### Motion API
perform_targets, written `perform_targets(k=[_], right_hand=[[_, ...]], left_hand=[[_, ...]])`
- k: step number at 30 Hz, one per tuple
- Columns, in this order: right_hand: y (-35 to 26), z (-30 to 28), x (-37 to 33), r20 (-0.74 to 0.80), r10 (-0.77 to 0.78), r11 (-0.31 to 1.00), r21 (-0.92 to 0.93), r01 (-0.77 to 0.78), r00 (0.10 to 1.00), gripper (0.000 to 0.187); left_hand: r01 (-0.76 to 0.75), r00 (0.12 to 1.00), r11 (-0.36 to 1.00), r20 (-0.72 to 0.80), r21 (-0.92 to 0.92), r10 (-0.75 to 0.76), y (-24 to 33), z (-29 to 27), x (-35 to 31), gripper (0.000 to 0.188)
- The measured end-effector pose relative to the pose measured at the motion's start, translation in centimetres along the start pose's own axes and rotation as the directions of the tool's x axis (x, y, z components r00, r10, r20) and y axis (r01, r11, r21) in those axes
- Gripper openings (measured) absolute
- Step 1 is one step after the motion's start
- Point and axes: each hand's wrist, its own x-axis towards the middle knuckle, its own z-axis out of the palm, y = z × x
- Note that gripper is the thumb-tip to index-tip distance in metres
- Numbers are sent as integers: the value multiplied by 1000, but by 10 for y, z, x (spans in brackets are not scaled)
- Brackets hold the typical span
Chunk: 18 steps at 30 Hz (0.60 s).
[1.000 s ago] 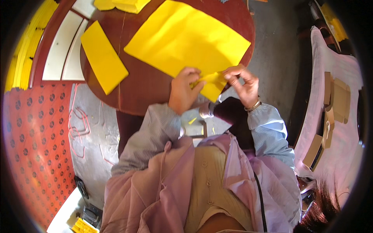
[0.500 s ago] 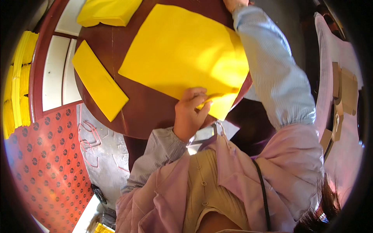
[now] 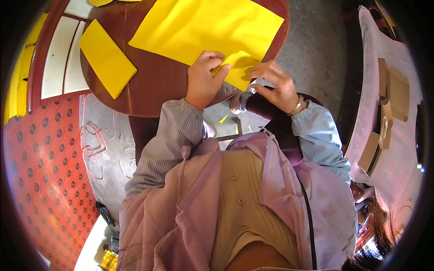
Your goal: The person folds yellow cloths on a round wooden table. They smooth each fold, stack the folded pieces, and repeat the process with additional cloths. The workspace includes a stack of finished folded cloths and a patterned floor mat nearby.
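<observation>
A large yellow sheet (image 3: 203, 29), thin and smooth, lies on the dark red round table. I cannot tell whether it is paper or cloth. At its near edge my left hand (image 3: 205, 81) is closed, pinching a raised, bent part of the sheet between thumb and fingers. Close by on the right, my right hand (image 3: 276, 86) has its fingertips at the sheet's near right corner. Its thumb stands apart from the fingers. A folded yellow piece (image 3: 107, 58), long and flat, lies to the left on the table.
More yellow material (image 3: 101, 2) shows at the far left of the table (image 3: 153, 90). Beyond the left side are white panels (image 3: 56, 58) and a yellow stack (image 3: 20, 77). Cardboard boxes (image 3: 398, 95) sit on a pale pink cloth (image 3: 373, 49) at right.
My right hand has come back from the far right to the sheet's near corner. Table and sheet appear higher in view. The near part of the sheet is now raised and bent.
</observation>
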Motion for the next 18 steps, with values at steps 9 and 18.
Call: perform_targets(k=[9,18], right_hand=[[12,6,4,64,-150,987,-53,154,987,20],[28,13,9,53,278,898,341,-279,959,14]], left_hand=[[10,999,999,33,-48,-9,-2,-4,4,24],[-8,994,993,107,-116,21,-13,-7,5,23]])
